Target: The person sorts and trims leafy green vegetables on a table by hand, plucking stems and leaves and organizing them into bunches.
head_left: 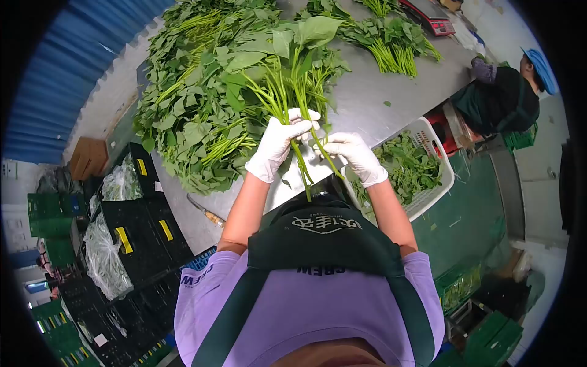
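Note:
My left hand (274,147), in a white glove, is closed round a small bunch of leafy green stems (278,92). The leaves point away from me, and the cut ends hang below the fist towards my apron. Close beside it, my gloved right hand (356,158) pinches one green stem (324,153) of the bunch between thumb and fingers. Beyond both hands, a large heap of leafy greens (189,110) covers the left part of the metal table (367,104).
Sorted bunches (391,52) lie at the table's far side near a red scale (434,18). A white basket (449,168) of loose leaves stands at my right. A wooden-handled knife or sickle (205,211) lies by the left edge. Black crates (140,226) are stacked left; a co-worker (507,92) is at right.

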Demonstrator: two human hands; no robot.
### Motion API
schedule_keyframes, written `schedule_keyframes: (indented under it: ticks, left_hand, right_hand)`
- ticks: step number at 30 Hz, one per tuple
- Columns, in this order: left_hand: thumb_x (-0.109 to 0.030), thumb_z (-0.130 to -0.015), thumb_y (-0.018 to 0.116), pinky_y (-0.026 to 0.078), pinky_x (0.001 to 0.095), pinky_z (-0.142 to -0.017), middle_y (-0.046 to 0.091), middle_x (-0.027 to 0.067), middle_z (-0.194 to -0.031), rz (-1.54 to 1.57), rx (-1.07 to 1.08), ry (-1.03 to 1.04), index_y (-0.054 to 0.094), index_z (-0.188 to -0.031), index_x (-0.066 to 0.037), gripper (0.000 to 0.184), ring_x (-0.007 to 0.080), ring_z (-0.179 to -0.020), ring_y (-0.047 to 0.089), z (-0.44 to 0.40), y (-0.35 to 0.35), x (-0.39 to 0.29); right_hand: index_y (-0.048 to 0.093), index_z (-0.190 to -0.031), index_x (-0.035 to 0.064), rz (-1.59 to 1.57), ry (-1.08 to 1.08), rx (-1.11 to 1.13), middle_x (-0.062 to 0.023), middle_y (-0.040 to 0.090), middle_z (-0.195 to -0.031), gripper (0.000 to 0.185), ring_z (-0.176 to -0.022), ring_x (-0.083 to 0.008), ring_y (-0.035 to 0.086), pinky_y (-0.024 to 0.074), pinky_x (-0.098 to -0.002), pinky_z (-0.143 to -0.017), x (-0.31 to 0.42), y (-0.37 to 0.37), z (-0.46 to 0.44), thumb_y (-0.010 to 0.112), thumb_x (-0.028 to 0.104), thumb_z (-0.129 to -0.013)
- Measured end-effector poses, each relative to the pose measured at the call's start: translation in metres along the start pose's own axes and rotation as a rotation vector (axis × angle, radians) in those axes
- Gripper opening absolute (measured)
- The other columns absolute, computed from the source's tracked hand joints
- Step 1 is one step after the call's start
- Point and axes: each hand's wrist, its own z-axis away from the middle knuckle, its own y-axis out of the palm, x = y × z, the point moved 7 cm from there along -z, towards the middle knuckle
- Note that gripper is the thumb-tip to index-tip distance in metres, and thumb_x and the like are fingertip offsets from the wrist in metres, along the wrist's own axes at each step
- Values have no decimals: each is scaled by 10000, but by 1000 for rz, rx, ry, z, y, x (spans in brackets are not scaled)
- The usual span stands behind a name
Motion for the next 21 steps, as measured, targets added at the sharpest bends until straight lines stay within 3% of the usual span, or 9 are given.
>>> schedule_keyframes:
  ticks: [5,9,10,14,17,18,19,20,21]
  left_hand:
    - [-39,-788,602,402,180,-595,664,71,-832,39,-207,131,619,-960,10,180,65,-643,530,14,-12,3]
    - [3,-793,594,470,219,-686,656,99,-870,141,-317,263,599,-977,24,186,135,-772,612,33,-9,-5]
    - [10,-792,589,480,236,-712,655,105,-868,169,-320,296,599,-972,27,181,151,-796,620,36,-11,-9]
    - [31,-788,576,497,285,-768,653,125,-875,117,-370,352,600,-954,35,168,183,-835,630,48,-24,-28]
    - [24,-788,581,478,283,-783,655,121,-909,19,-408,320,607,-946,26,160,174,-831,619,55,-37,-43]
    - [12,-789,597,457,271,-767,654,95,-891,-70,-418,375,612,-946,16,158,158,-817,599,59,-41,-51]
    - [-6,-790,617,439,257,-740,644,60,-852,-179,-582,416,617,-947,1,157,135,-797,580,72,-48,-67]
    - [-38,-808,621,432,247,-704,624,39,-829,-119,-805,514,619,-936,-11,131,114,-765,569,87,-83,-73]
    - [-50,-816,625,417,229,-667,616,32,-836,-104,-881,610,618,-910,-22,98,94,-715,542,105,-104,-94]
  right_hand:
    - [642,-902,-41,-159,-33,-179,-97,646,-776,151,-705,-152,622,504,-257,-646,20,-7,17,624,72,-803]
    - [644,-882,-28,-263,-303,-345,-66,643,-819,141,-723,-117,576,447,-235,-658,2,-17,7,625,65,-778]
    - [636,-881,-40,-243,-210,-341,-84,640,-846,136,-760,-138,586,456,-252,-714,7,-12,7,622,53,-783]
    - [629,-885,-54,-186,-265,-261,-87,639,-847,144,-764,-137,587,457,-247,-711,28,7,-7,616,60,-798]
    - [644,-864,-53,-263,-222,-265,-94,643,-754,126,-604,-132,594,478,-232,-544,37,22,-18,566,31,-811]
    - [618,-896,-58,-151,-289,-267,-91,628,-863,130,-783,-135,579,453,-246,-719,22,10,-32,599,14,-789]
    - [608,-873,-45,71,-612,-334,-85,606,-862,87,-763,-138,559,462,-246,-700,45,5,-28,586,-4,-800]
    - [593,-877,-21,-453,-523,-336,-77,585,-843,59,-729,-137,535,469,-247,-675,42,-25,-37,573,6,-829]
    - [575,-901,-9,-475,-449,-475,-78,583,-825,67,-711,-129,531,472,-229,-642,51,-53,-34,556,46,-869]
